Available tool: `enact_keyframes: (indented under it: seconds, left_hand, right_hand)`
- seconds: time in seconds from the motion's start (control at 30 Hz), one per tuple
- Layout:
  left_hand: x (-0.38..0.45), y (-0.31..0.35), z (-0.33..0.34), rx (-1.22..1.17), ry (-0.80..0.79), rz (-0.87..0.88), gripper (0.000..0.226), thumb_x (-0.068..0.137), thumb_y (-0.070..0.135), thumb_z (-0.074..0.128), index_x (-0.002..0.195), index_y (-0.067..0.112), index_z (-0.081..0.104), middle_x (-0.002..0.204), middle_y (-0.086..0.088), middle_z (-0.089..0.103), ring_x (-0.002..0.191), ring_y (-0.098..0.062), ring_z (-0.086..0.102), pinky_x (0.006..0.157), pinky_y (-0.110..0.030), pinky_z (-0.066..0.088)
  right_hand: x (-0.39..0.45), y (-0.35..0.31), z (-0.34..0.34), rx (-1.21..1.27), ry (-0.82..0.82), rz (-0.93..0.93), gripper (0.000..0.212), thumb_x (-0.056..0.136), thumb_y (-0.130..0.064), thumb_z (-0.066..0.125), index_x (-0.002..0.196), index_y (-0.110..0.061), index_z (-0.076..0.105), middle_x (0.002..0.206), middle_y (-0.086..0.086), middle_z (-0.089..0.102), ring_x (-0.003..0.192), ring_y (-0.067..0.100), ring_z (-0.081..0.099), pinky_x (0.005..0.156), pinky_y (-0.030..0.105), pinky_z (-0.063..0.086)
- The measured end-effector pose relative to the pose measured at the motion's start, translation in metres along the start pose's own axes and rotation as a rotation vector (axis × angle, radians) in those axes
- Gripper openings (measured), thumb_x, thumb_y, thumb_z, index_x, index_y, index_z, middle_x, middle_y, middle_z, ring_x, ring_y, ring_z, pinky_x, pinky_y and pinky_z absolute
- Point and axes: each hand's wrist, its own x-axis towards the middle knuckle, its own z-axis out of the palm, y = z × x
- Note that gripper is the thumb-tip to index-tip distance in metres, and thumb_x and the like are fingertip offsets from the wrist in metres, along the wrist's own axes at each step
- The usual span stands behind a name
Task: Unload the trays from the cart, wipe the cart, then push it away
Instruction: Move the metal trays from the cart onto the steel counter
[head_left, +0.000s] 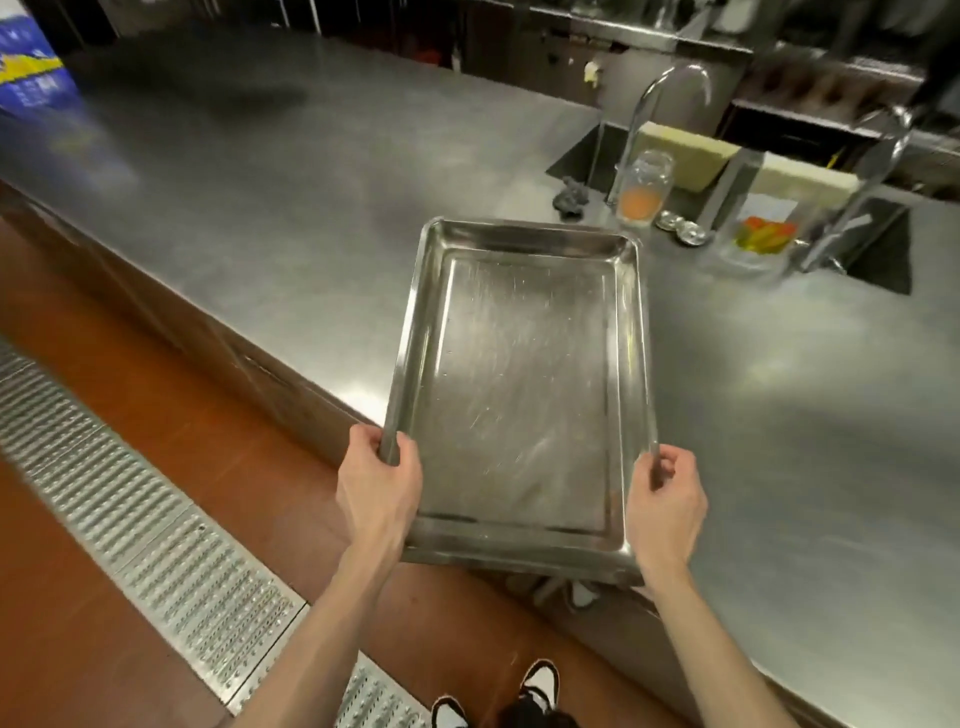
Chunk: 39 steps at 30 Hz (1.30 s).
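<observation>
Both hands carry one empty steel tray over the near edge of the steel tabletop. The left hand grips the tray's left long rim near its near corner, thumb over the lip and fingers curled beneath; the right hand pinches the right long rim at about the same place, fingers wrapped round the edge. The tray therefore lies straight ahead of the hands, toward twelve o'clock, with its long axis running away from the person, from six to twelve. Its far short end reaches well in over the tabletop, while its near short end hangs out over the brown floor just short of the tabletop's edge. Whether the far end already touches the metal I cannot tell. Neither hand is nearer; they are level, one on each side, so the load looks evenly shared. The move to come seems to be a forward slide or a lowering along that same long axis until the whole tray rests flat. Beyond the tray at about one o'clock stand a glass jar with orange contents, two small metal lids and a clear container, near the sink and its faucet; these limit how far forward the tray can go. The cart is out of view, so how many trays remain cannot be judged.
</observation>
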Motion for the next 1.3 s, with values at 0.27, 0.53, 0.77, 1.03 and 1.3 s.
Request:
enact_keyframes:
  seconds: [0.27,0.53,0.77,1.03,1.3]
  left_hand:
    - [-0.006,0.035,0.094,-0.039,-0.217,0.078,0.011,0.099,0.032,0.061,0.1,0.022,0.057,0.084,0.008,0.063,0.078,-0.018,0.062,0.075,-0.037,0.046]
    - [-0.023,0.054,0.176,-0.064,-0.335,0.063,0.011,0.096,0.031,0.06,0.098,0.02,0.058,0.081,0.005,0.061,0.076,-0.016,0.059,0.075,-0.036,0.044]
    - [-0.025,0.037,0.212,-0.025,-0.406,0.068,0.01,0.098,0.03,0.058,0.099,0.02,0.058,0.08,0.002,0.062,0.077,-0.017,0.061,0.064,-0.024,0.04]
    - [-0.017,0.013,0.235,0.038,-0.466,0.071,0.012,0.096,0.032,0.057,0.1,0.021,0.058,0.081,-0.001,0.063,0.079,-0.025,0.064,0.076,-0.039,0.05]
    - [-0.017,0.007,0.25,0.077,-0.496,0.105,0.009,0.098,0.027,0.058,0.1,0.018,0.057,0.082,0.002,0.063,0.077,-0.023,0.061,0.075,-0.034,0.041]
  right_hand:
    - [0.034,0.051,-0.044,-0.082,0.228,0.106,0.011,0.102,-0.018,0.061,0.109,-0.012,0.066,0.087,0.002,0.069,0.08,0.022,0.063,0.072,0.029,0.041]
    - [0.067,0.108,-0.069,-0.065,0.325,0.198,0.014,0.103,-0.025,0.058,0.112,-0.017,0.066,0.091,0.002,0.069,0.084,0.026,0.065,0.075,0.039,0.052]
    - [0.064,0.14,-0.067,-0.032,0.343,0.251,0.016,0.104,-0.025,0.057,0.113,-0.018,0.067,0.087,0.005,0.07,0.081,0.026,0.065,0.076,0.038,0.052]
    - [0.051,0.164,-0.049,-0.025,0.365,0.352,0.018,0.103,-0.022,0.058,0.114,-0.013,0.069,0.087,0.004,0.069,0.078,0.025,0.065,0.077,0.037,0.053]
    - [0.051,0.169,-0.045,-0.052,0.361,0.363,0.033,0.096,-0.033,0.051,0.112,-0.011,0.07,0.087,0.003,0.068,0.076,0.026,0.063,0.073,0.029,0.042]
